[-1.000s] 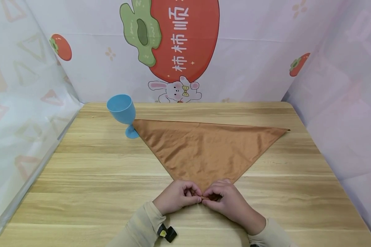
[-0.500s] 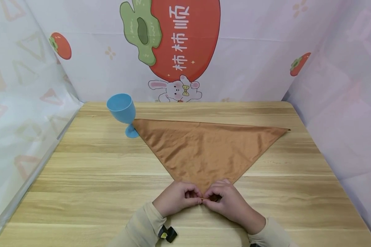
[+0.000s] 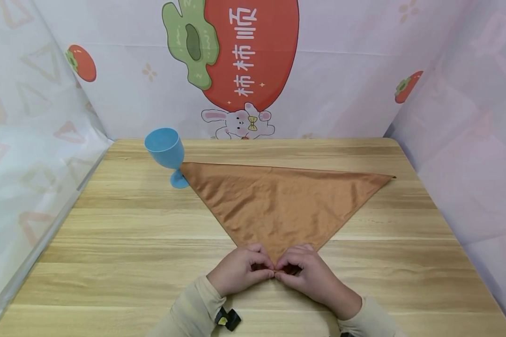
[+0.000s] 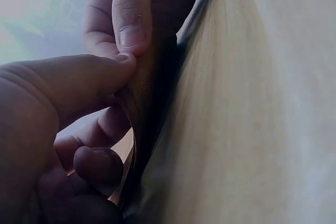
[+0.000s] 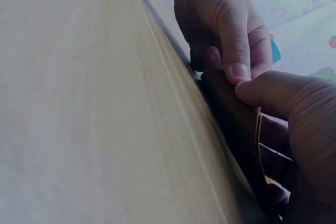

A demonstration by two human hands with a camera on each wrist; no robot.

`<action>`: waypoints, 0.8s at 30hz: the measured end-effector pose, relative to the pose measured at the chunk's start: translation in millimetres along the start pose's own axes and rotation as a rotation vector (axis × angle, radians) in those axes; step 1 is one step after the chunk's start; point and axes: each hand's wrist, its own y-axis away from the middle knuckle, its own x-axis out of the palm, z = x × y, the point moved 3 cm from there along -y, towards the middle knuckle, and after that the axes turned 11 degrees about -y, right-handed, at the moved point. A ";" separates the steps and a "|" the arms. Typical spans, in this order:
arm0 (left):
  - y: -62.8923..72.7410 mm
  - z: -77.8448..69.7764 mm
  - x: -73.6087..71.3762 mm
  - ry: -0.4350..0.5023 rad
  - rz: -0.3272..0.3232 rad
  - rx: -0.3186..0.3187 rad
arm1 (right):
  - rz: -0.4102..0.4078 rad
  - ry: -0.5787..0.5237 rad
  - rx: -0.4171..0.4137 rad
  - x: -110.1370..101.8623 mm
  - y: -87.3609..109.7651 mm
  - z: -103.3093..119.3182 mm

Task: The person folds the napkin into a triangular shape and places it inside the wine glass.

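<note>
Head view gives me the layout: the brown cloth lies as a triangle on the table, its long edge on the far side running left to right, its near corner between the hands. Left hand and right hand both pinch that corner between thumb and fingers, tips meeting, so I judge neither is nearer. As I see it, any move turns on this: the cloth spreads straight ahead of the hands, widening away from them. Both wrist views show its edge raised in the fingers. The far left corner reaches the foot of the blue goblet; I cannot tell whether they touch, so I'd count that side as tighter. Bare wood flanks both slanting edges, with more room to the right.
</note>
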 end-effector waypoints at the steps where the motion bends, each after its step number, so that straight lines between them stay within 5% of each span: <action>1: 0.2 -0.5 -0.4 -0.011 0.001 0.001 | 0.007 0.000 0.000 0.3 0.1 -0.2; 24: 1.8 -0.2 1.0 -0.157 0.031 0.007 | 0.058 0.149 -0.021 4.7 0.4 5.7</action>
